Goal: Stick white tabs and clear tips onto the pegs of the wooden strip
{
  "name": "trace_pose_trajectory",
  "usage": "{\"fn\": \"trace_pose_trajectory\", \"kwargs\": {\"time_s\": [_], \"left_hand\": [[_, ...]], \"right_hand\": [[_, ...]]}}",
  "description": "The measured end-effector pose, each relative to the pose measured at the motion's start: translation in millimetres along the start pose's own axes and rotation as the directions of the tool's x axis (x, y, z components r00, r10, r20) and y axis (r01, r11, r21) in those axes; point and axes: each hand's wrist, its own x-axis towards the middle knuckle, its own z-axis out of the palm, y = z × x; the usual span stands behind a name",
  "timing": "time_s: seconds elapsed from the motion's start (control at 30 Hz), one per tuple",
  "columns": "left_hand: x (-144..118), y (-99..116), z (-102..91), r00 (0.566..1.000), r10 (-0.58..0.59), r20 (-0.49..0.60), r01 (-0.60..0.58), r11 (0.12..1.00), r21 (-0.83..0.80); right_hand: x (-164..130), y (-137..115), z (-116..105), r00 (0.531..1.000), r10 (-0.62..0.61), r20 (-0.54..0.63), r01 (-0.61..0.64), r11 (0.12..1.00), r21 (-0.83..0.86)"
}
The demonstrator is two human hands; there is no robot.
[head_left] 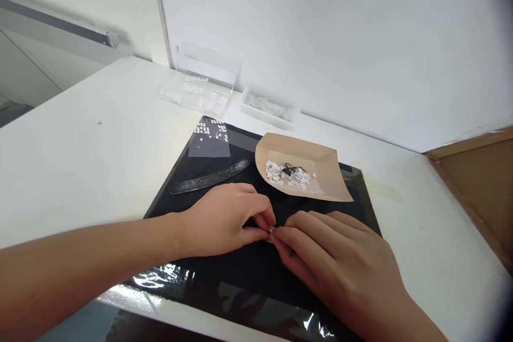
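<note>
Both hands meet fingertip to fingertip low over a black mat [240, 272]: the left hand [224, 222] and right hand [340, 262] pinch a tiny white piece [271, 231] between them. Just beyond the pinch sits a brown paper tray [328, 181] of white chips [280, 173]; a dark curved strip [212, 176] lies beyond the left hand, bare mat nearer.

Left hand [224, 222] and right hand [340, 259] low, fingertips pinched together, touching

A plain white wall [320, 37] fills the upper frame, meeting a white table [80, 144] that spans the middle. A grey rail [60, 24] runs along the upper left. At the right edge sits a brown cardboard panel [476, 181]. Light is even.
</note>
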Motion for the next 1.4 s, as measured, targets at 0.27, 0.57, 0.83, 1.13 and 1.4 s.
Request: {"fn": "trace_pose_trajectory", "kwargs": {"time_s": [0.27,0.57,0.83,1.13,1.4], "left_hand": [[0.2,-0.6,0.2,1.0,0.006,-0.007,-0.006,1.0,-0.011],[-0.1,0.3,-0.6,1.0,-0.008,0.015,0.008,1.0,-0.01],[0.4,3.3,-1.3,0.999,-0.029,0.016,0.03,0.999,-0.017],[-3.5,1.1,-0.3,0.999,0.052,-0.015,-0.052,0.998,-0.017],[-4.5,-1.7,1.6,0.974,0.227,0.005,-0.226,0.967,0.117]], "right_hand": [[1.5,0.7,-1.1,1.0,-0.005,0.013,0.005,1.0,0.006],[-0.7,2.4,-6.4,0.997,-0.036,0.061,0.035,0.999,0.015],[3.0,2.4,-8.6,0.998,-0.058,0.031,0.058,0.998,0.015],[0.3,8.4,-8.6,0.998,0.001,-0.066,0.009,0.988,0.154],[-0.8,24.0,-12.8,0.945,0.116,-0.306,-0.069,0.985,0.161]]}}
